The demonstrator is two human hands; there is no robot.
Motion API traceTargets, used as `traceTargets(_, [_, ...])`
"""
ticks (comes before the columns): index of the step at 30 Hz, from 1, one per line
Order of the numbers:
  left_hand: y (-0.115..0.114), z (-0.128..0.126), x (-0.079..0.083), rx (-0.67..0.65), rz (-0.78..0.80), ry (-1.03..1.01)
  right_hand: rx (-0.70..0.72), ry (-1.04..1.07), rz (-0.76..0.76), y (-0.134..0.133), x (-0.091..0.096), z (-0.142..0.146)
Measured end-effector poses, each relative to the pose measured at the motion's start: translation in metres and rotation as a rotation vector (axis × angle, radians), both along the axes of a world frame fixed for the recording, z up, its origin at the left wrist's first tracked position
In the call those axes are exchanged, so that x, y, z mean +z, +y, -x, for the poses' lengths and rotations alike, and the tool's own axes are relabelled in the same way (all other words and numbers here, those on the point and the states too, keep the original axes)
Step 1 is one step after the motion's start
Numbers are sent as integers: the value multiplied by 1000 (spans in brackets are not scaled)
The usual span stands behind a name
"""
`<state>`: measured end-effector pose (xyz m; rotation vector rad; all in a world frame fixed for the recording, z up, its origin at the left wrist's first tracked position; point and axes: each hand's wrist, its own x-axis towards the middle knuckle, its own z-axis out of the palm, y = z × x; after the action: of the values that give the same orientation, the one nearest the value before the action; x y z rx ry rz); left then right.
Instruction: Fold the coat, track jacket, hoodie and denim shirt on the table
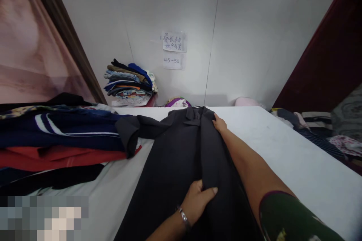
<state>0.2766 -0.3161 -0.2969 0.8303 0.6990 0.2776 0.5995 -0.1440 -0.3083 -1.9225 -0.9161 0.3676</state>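
Observation:
A long dark grey coat lies spread on the white table, its collar at the far edge. One sleeve stretches left and rests against a heap of clothes; the other lies folded lengthwise down the coat's front. My left hand, with a metal bracelet at the wrist, grips the lower part of that folded sleeve, thumb on top. Near the collar, my right hand is closed on the coat's shoulder. Its fingertips are partly hidden by the cloth.
A heap of navy, red and black clothes covers the table's left side. Behind it stands a stack of folded garments by the wall. More clothes lie beyond the right edge. Two handwritten paper notes hang on the wall.

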Motion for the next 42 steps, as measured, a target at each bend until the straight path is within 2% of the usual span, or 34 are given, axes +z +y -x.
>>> traceTargets(7, [-14, -9, -28, 28, 12, 22, 161, -280, 232, 8, 10, 13])
traceTargets(11, [-17, -11, -32, 16, -93, -24, 303, -365, 393, 18, 0, 38])
traceTargets(14, [-16, -11, -33, 11, -175, -34, 358, -411, 469, 19, -8, 54])
traceTargets(20, [-14, -10, -38, -21, -188, -17, 407, -444, 560, 8, 3, 62])
traceTargets(25, [-14, -11, -36, -14, -155, -10, 501, -468, 563, -31, 3, 79])
traceTargets(30, [-15, -10, -13, 30, -72, 58, 527, -529, 493, -63, -4, 97])
traceTargets(33, [-14, -4, 2, 43, 32, 54, 530, -503, 505, -65, 2, 101])
traceTargets(36, [-13, 6, 11, -33, 216, -9, 556, -443, 519, -73, 11, 107])
traceTargets(38, [-15, 12, 14, -95, 286, -64, 588, -404, 508, -93, 15, 112])
traceTargets(42, [-24, 25, 20, -116, 212, -92, 643, -324, 438, -162, 16, 122])
